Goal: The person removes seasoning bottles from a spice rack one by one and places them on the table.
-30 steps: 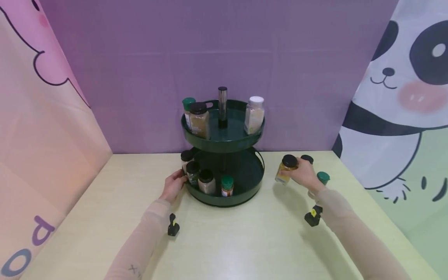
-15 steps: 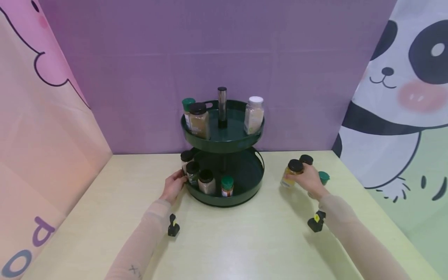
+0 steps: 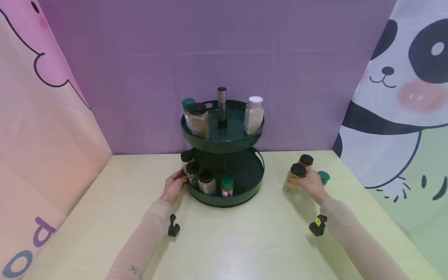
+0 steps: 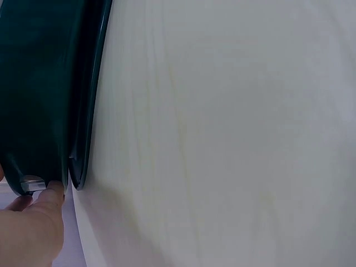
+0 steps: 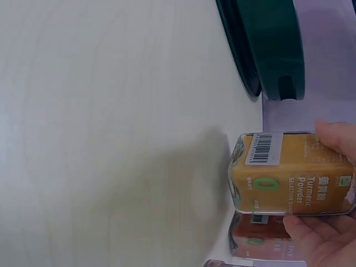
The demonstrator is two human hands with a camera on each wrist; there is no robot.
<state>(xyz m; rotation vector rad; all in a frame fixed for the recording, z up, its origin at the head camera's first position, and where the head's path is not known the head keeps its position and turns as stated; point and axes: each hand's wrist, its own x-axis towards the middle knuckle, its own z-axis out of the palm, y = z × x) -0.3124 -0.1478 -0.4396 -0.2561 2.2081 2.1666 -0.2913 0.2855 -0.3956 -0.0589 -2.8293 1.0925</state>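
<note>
the table (image 3: 224,241) carries a dark green two-tier rack (image 3: 224,155) at its centre, against the purple backdrop. upper tier: three jars around a central post. lower tier: four jars along the front-left rim.

left hand (image 3: 173,186): grip on the lower tier rim, at the rack's left side. in the left wrist view the fingers (image 4: 47,200) press the rim edge; whether they curl round it cannot be told.

right hand (image 3: 311,184): grip closed round the turmeric jar (image 3: 294,178), thumb and fingers on its sides. the jar has a black lid and yellow contents, stands upright, and its base is at or just above the table, well to the right of the rack. just behind the grip stands a black-lidded jar (image 3: 306,160); just to its right, a green-lidded jar (image 3: 323,177), partly hidden by the hand.
</note>
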